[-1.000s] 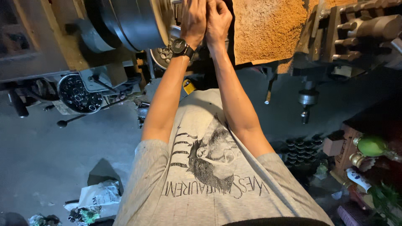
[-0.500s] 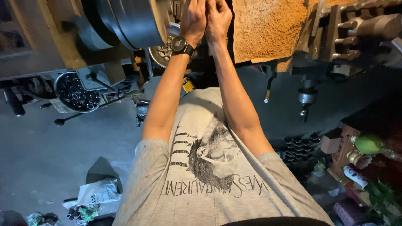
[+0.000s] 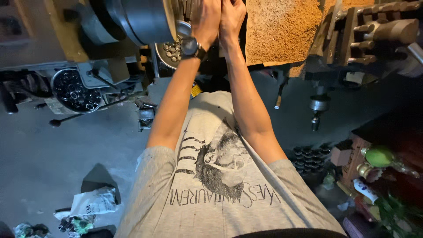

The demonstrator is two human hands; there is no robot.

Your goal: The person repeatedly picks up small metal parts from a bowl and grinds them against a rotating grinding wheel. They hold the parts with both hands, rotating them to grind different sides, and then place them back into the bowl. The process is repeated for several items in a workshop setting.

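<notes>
Both arms raised to lathe chuck (image 3: 187, 9) at top edge. Left hand (image 3: 206, 20), wristwatch (image 3: 192, 46) on wrist, and right hand (image 3: 232, 15) pressed side by side against chuck; fingers cropped, grip cannot tell. Sawdust pile (image 3: 282, 28) just right.

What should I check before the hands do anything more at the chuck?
1. Both hands on the work: ok. The left hand and right hand are side by side, pressed to the chuck face.
2. What the hands grip: cannot tell. The fingers run past the top edge of the picture.
3. Wrist free of loose items: not ok. A dark watch sits on the left wrist, close to the chuck.
4. Chuck at rest: cannot tell from one picture.
5. Sleeves clear: ok. The grey shirt has short sleeves; both forearms are bare.
6. Floor underfoot: not ok. A long-handled tool and crumpled bags lie there.
</notes>
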